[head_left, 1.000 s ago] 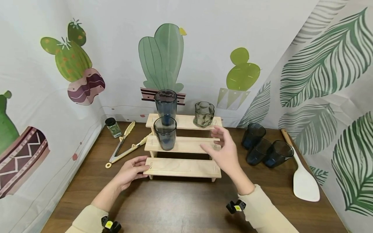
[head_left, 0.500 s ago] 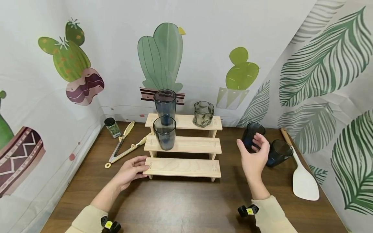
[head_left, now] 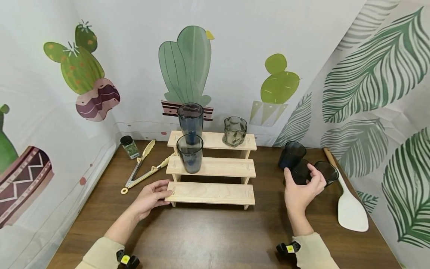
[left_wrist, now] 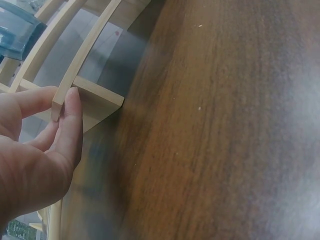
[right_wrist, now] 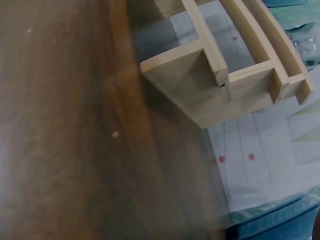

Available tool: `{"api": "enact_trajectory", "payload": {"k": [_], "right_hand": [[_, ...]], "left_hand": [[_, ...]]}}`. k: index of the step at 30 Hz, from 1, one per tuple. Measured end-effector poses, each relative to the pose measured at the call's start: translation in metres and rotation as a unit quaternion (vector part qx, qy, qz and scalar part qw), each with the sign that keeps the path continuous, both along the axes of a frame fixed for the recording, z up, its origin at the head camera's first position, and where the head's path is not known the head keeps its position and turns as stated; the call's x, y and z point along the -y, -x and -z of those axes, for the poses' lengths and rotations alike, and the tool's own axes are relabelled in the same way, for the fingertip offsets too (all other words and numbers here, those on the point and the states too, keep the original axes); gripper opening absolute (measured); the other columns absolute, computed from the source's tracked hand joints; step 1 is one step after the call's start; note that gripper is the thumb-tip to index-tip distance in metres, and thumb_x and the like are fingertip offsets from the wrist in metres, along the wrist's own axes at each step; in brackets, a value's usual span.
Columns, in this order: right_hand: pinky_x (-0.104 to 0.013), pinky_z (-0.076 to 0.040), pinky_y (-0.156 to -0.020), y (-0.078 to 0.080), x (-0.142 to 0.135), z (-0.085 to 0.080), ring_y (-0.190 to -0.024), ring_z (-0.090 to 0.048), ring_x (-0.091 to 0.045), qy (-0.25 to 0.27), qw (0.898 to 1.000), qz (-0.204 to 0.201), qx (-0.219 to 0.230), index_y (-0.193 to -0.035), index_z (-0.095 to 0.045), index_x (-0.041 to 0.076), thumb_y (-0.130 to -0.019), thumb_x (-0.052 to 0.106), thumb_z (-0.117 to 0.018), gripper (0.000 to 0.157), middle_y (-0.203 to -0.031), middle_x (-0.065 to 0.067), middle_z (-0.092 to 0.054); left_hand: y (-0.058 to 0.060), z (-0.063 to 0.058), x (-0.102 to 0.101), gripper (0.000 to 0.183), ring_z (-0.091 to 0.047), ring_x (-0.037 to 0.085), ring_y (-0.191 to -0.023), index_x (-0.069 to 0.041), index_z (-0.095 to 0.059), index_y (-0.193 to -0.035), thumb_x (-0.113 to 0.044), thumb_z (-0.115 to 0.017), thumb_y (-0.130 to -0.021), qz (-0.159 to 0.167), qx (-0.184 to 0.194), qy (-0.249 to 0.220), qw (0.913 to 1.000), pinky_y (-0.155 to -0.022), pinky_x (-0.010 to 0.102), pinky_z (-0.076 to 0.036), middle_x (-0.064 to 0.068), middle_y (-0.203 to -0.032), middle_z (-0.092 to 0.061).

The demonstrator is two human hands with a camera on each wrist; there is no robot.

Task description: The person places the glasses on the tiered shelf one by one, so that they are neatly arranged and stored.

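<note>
A three-tier wooden shelf rack (head_left: pixel 210 193) stands mid-table. My left hand (head_left: pixel 152 198) pinches the left end of its lowest board; the left wrist view shows the thumb and fingers on either side of the board (left_wrist: pixel 86 52). To the right, my right hand (head_left: pixel 304 190) has its thumb and fingers around a dark blue glass tumbler (head_left: pixel 300 172), which looks upright; its lower part is hidden. Two similar tumblers stand close by, one behind (head_left: pixel 292 155) and one to the right (head_left: pixel 327 172). The right wrist view shows only a blue glass edge (right_wrist: pixel 280 220) low down.
On the rack, one blue tumbler (head_left: pixel 190 121) and a wavy grey-green glass (head_left: pixel 234 131) occupy the top board; another tumbler (head_left: pixel 190 155) stands on the middle board. Tongs (head_left: pixel 144 175) and a spice jar (head_left: pixel 130 147) lie left. A white spatula (head_left: pixel 351 209) lies far right.
My right hand has moved right, from beside the rack to the tumblers, and its fingers have come around the front one. The left hand keeps its place on the lowest board.
</note>
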State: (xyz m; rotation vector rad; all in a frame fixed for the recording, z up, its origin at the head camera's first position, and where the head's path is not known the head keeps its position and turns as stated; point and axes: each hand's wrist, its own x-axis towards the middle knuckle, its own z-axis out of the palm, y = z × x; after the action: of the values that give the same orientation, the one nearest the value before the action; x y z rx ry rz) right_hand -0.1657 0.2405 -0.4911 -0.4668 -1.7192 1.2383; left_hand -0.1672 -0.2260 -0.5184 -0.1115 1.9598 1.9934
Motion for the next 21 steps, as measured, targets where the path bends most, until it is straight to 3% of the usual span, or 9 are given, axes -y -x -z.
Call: {"api": "enact_trajectory", "payload": {"k": [8, 15, 21], "right_hand": [[-0.038, -0.036, -0.104, -0.002, -0.004, 0.011, -0.136, -0.033, -0.011, 0.015, 1.0, -0.01, 0.006, -0.141, -0.056, 0.014, -0.078, 0.013, -0.092, 0.072, -0.149, -0.002, -0.039], [-0.033, -0.039, -0.102, -0.001, -0.01, 0.017, -0.132, -0.038, -0.019, 0.013, 0.999, -0.021, 0.02, -0.151, -0.049, 0.015, -0.08, 0.014, -0.091, 0.083, -0.149, 0.003, -0.041], [-0.041, -0.04, -0.11, 0.001, -0.011, 0.021, -0.138, -0.04, -0.023, 0.017, 0.999, -0.035, 0.028, -0.155, -0.043, 0.016, -0.08, 0.014, -0.091, 0.089, -0.153, 0.001, -0.042]], "left_hand": [[0.0, -0.001, 0.0, 0.063, -0.068, 0.02, -0.095, 0.01, -0.04, -0.15, -0.006, -0.071, -0.098, 0.002, -0.002, -0.001, 1.0, -0.078, 0.034, -0.062, 0.019, -0.124, -0.063], [0.0, -0.001, 0.0, 0.063, -0.068, 0.02, -0.095, 0.009, -0.04, -0.151, -0.006, -0.07, -0.098, 0.002, -0.001, 0.0, 1.0, -0.078, 0.034, -0.062, 0.021, -0.126, -0.062], [-0.001, -0.001, 0.0, 0.063, -0.068, 0.021, -0.096, 0.009, -0.039, -0.15, -0.007, -0.071, -0.098, 0.001, -0.001, 0.0, 1.0, -0.079, 0.034, -0.062, 0.022, -0.127, -0.061]]}}
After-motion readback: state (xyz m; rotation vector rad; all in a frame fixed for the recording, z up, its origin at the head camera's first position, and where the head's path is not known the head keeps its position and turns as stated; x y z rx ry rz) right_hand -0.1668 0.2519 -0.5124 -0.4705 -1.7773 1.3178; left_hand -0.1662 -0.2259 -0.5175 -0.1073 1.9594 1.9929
